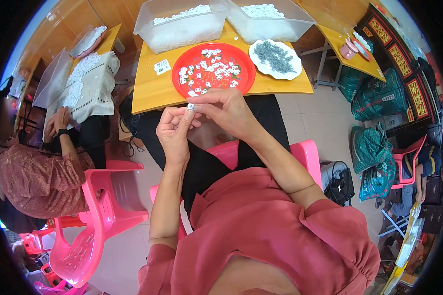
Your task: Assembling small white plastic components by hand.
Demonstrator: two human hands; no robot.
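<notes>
Pinching one tiny white piece (pixel 191 106) with both hands, left hand (pixel 174 130) and right hand (pixel 226 109), fingers closed tight, keeping it steady above the red tray (pixel 181 87).

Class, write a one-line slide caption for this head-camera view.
Left hand and right hand pinch a small white piece above a red tray of similar pieces.

We cannot make out what the small white piece (pixel 191 106) is, pinched between the fingertips of our left hand (pixel 173 129) and right hand (pixel 226 110), which cover most of it. The small pieces on the red tray (pixel 182 88) are too tiny to read, as are the grey bits on the white plate (pixel 261 69). The two clear bins (pixel 147 24) are cut off by the top edge.
</notes>
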